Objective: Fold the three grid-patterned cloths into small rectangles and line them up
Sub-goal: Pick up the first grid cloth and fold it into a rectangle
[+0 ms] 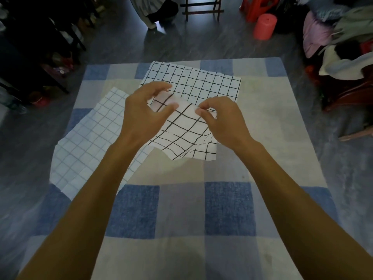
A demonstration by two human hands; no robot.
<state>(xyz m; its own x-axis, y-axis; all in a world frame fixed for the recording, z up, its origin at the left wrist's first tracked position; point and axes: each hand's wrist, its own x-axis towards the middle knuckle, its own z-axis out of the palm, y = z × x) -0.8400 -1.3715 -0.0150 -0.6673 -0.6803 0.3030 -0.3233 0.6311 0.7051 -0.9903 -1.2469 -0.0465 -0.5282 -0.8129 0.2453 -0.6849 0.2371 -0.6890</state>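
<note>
A white cloth with a black grid point(182, 136) hangs crumpled above the middle of the table. My right hand point(224, 122) pinches its upper edge between thumb and fingers. My left hand point(141, 116) hovers at its left upper corner with fingers curled apart; whether it touches the cloth is unclear. Behind it a second black-grid cloth point(203, 81) lies flat and unfolded. A white cloth with a pale blue grid point(88, 142) lies creased and spread out at the left, overhanging the table's left edge.
The table carries a blue, grey and beige checked cover point(181, 211). On the floor beyond stand a red cylinder point(264, 26) and a dark wooden frame point(201, 7). Piled clothes point(343, 41) fill the right; dark furniture point(36, 47) sits at the left.
</note>
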